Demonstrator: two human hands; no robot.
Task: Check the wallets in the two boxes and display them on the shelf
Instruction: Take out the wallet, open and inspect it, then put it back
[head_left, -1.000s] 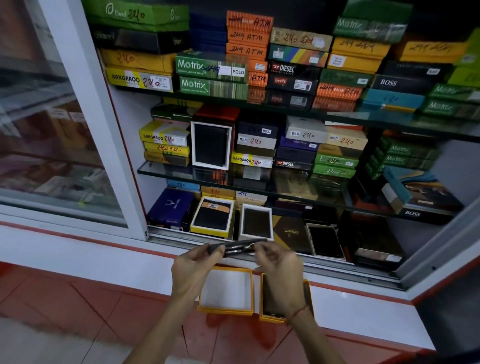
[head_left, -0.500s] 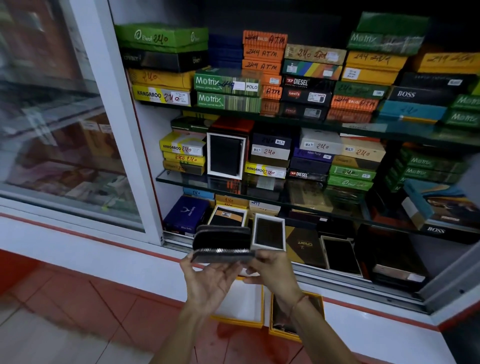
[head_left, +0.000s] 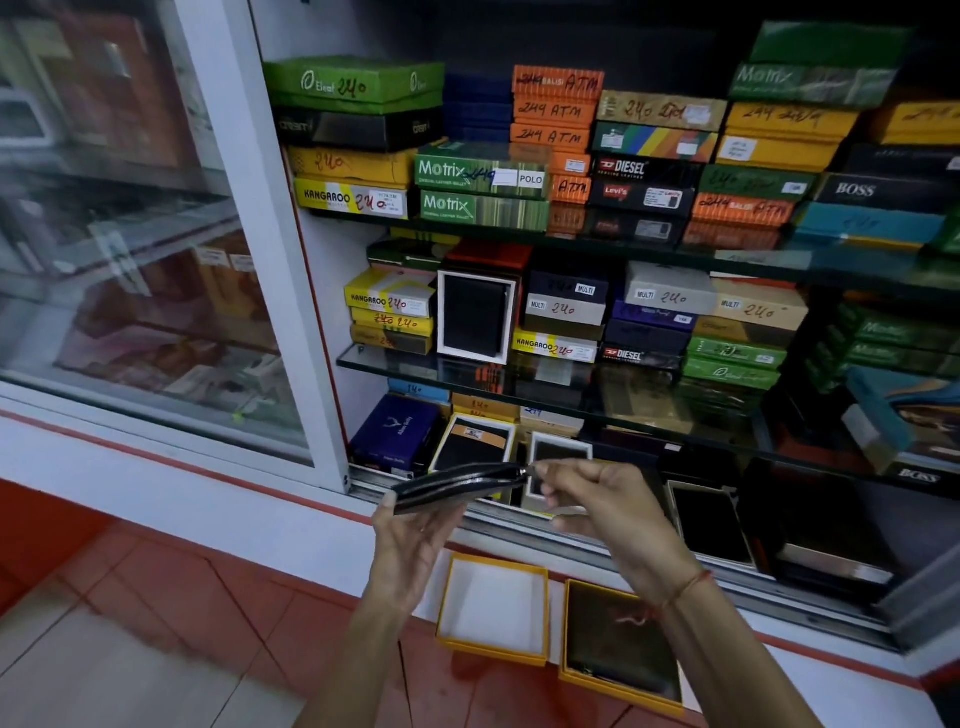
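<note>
While I am looking down at the open glass case, I am seeing the left hand (head_left: 410, 551) holding a dark zip wallet (head_left: 457, 487) from below, with its fingers wrapped around the wallet's left end; the wallet is lying nearly flat in the air, just in front of the bottom shelf (head_left: 597, 525); the right hand (head_left: 602, 512) is pinching the zip pull (head_left: 525, 472) at the wallet's right end, with its thumb and first finger pressed together on it; a red thread (head_left: 685, 590) is sitting around the right wrist.

Below the hands, two yellow boxes are lying side by side on the white ledge; the left yellow box (head_left: 493, 608) is showing only its white inside; the right yellow box (head_left: 621, 652) is holding a second dark wallet (head_left: 618, 639) lying flat.

Behind the hands, on the bottom shelf, other open boxes are standing tilted with black wallets showing; one has a yellow rim (head_left: 475, 441) and one has a white rim (head_left: 558, 457); I am seeing stacks of closed colourful boxes (head_left: 483, 189) filling the glass shelves above; a white-rimmed box (head_left: 475, 314) is standing upright on the middle shelf.
</note>
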